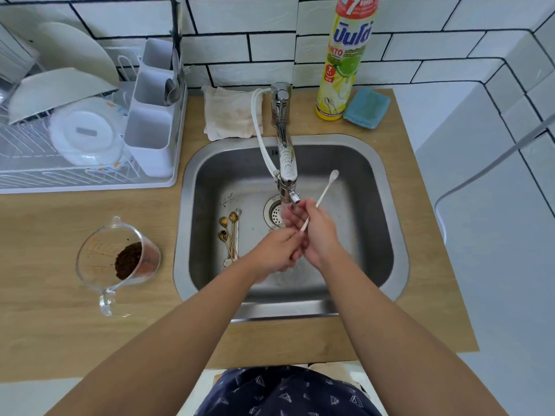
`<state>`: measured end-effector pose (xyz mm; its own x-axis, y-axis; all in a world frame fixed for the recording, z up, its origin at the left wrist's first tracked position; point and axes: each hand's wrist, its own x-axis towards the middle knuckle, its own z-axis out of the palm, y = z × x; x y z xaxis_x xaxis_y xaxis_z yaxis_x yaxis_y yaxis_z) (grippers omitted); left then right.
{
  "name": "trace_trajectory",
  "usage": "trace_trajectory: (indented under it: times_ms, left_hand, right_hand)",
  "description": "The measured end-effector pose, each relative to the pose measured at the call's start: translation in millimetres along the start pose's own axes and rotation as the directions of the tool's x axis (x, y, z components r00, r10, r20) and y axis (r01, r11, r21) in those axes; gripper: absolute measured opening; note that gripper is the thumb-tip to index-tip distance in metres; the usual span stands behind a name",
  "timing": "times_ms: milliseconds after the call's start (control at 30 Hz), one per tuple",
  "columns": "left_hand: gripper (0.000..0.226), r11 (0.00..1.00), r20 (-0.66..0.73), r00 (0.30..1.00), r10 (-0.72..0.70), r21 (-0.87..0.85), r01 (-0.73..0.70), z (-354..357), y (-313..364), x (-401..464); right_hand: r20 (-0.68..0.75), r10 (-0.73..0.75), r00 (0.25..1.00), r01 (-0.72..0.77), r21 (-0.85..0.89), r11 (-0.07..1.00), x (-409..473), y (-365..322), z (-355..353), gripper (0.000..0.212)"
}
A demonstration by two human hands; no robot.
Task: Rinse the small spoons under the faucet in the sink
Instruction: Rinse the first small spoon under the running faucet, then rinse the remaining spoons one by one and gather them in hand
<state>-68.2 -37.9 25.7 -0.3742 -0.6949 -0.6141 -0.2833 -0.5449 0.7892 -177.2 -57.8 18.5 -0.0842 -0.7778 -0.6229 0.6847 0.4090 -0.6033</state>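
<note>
A thin white small spoon (pixel 322 195) slants up to the right under the faucet (pixel 286 175), over the steel sink (pixel 372 235). My right hand (pixel 318 235) grips its handle near the middle. My left hand (pixel 276 255) meets it from the left, fingers curled round the spoon's lower end, which is hidden between the two hands. Water runs from the spout onto the hands. Several gold small spoons (pixel 229 235) lie in a bunch on the sink floor at the left, beside the drain (pixel 273 213).
A dish rack (pixel 90 163) with plates and a white cutlery holder stands at the back left. A glass measuring jug (pixel 117 259) with brown grounds sits on the wooden counter to the left. Behind the sink are a folded cloth (pixel 229 115), a yellow detergent bottle (pixel 345 61) and a blue sponge (pixel 366 108).
</note>
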Motion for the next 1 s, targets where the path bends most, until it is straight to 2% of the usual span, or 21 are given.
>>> trace_trajectory:
  times_ms: [100,167,200,267,333,400,467,700,767,900,1000]
  left_hand:
    - [0.041,0.999,-0.003,0.999,-0.036,0.019,0.036,-14,-9,-7]
    - [0.054,0.98,-0.081,0.995,-0.059,0.186,0.074,-36,-21,-8]
    - [0.056,0.94,-0.172,0.984,-0.05,0.326,0.105,-49,-29,-7]
    - [0.045,0.784,-0.374,0.927,0.018,0.581,0.219,-69,-46,4]
    - [0.036,0.653,-0.48,0.877,0.013,0.668,0.357,-81,-61,19]
    - [0.037,0.6,-0.533,0.844,-0.058,0.657,0.457,-87,-73,33]
    - [0.034,0.594,-0.573,0.815,-0.089,0.626,0.506,-90,-82,41]
    - [0.027,0.581,-0.569,0.8,-0.191,0.591,0.56,-98,-82,45]
    - [0.026,0.639,-0.565,0.795,-0.219,0.532,0.555,-98,-79,40]
    - [0.028,0.778,-0.478,0.869,-0.125,0.497,0.385,-81,-61,22]
    - [0.026,0.876,-0.339,0.937,-0.085,0.422,0.233,-59,-38,7]
  right_hand:
    - [-0.009,-0.006,1.0,0.007,0.082,0.997,2,3,-3,0.027]
    - [-0.025,-0.027,0.999,0.029,0.099,0.995,5,-4,-12,0.026]
    - [-0.034,-0.031,0.999,0.034,0.095,0.995,7,-6,-17,0.026]
    - [-0.035,-0.023,0.999,0.025,0.069,0.997,8,-8,-25,0.024]
    - [-0.01,0.007,1.0,-0.006,0.055,0.998,9,-7,-28,0.019]
    - [0.03,0.039,0.999,-0.041,0.07,0.997,9,-5,-29,0.016]
    - [0.055,0.058,0.997,-0.062,0.071,0.996,9,-3,-30,0.018]
    - [0.069,0.072,0.995,-0.075,0.032,0.997,3,-5,-34,0.024]
    - [0.06,0.08,0.995,-0.081,0.014,0.997,1,-4,-33,0.025]
    - [-0.011,0.073,0.997,-0.073,-0.051,0.996,-4,1,-34,0.021]
    - [-0.08,0.019,0.997,-0.035,-0.207,0.978,-2,7,-35,0.026]
